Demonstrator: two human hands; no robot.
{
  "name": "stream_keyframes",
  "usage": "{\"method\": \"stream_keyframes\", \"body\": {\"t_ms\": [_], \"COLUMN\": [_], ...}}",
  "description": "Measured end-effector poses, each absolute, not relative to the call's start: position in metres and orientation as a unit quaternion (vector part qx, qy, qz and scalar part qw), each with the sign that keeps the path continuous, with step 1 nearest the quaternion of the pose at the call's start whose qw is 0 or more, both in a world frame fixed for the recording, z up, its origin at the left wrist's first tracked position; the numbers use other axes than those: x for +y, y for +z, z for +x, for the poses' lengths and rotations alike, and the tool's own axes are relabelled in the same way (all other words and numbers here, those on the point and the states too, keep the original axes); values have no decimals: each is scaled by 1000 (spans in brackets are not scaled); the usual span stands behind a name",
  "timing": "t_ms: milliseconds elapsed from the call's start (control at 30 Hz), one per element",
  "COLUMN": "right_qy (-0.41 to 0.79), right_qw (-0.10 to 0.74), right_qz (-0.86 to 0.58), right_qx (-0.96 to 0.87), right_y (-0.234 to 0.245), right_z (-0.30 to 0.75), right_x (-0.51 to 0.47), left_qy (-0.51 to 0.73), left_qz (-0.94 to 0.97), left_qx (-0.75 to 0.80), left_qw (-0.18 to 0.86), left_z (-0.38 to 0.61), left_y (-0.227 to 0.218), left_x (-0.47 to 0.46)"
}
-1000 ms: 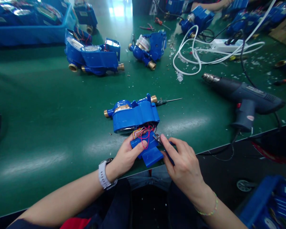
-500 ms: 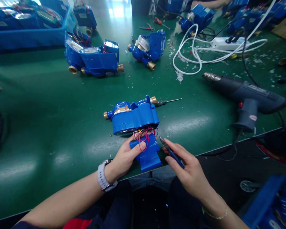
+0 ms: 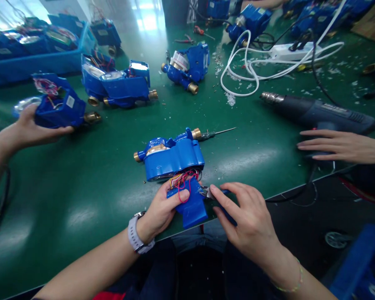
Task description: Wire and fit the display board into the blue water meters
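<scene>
My left hand (image 3: 162, 208) is closed on a blue plastic cover (image 3: 195, 208), thumb on top, near the table's front edge. Red, yellow and dark wires (image 3: 184, 180) run from the cover to a blue water meter (image 3: 175, 158) with brass ends, lying just beyond it. In my right hand (image 3: 248, 212) is a pair of small pliers (image 3: 206, 191) with dark blue handles, mostly hidden by the fingers. Their metal jaws are at the cover's right edge; whether they grip it I cannot tell. Behind the meter lies a thin pointed metal tool (image 3: 221, 131).
At left another person's hand (image 3: 28, 129) holds a wired blue meter (image 3: 62, 104). At right a hand (image 3: 343, 146) rests over the heat gun (image 3: 315, 110). More meters (image 3: 121, 85), a blue crate (image 3: 34, 62), and a white power strip (image 3: 290, 51) with looped cable stand farther back.
My right hand has brought the pliers left to the cover's edge. Another person's hand with a meter has appeared at left, and a hand has come over the heat gun.
</scene>
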State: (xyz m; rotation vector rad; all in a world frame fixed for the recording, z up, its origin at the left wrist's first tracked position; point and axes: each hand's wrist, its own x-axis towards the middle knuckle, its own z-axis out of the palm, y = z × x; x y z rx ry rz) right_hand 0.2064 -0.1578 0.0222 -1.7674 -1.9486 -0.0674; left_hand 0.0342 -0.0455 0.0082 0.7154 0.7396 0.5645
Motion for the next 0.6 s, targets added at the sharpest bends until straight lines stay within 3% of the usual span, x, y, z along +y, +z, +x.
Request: {"method": "stream_keyframes", "body": {"t_ms": [600], "right_qy": [-39], "right_qw": [255], "right_qz": [-664], "right_qx": [-702], "right_y": [12], "right_z": [199], "right_x": [-158], "left_qy": [303], "left_qz": [347], "left_qx": [374], "left_qw": [805], "left_z": [39], "left_y": [2], "left_x": [-52]}}
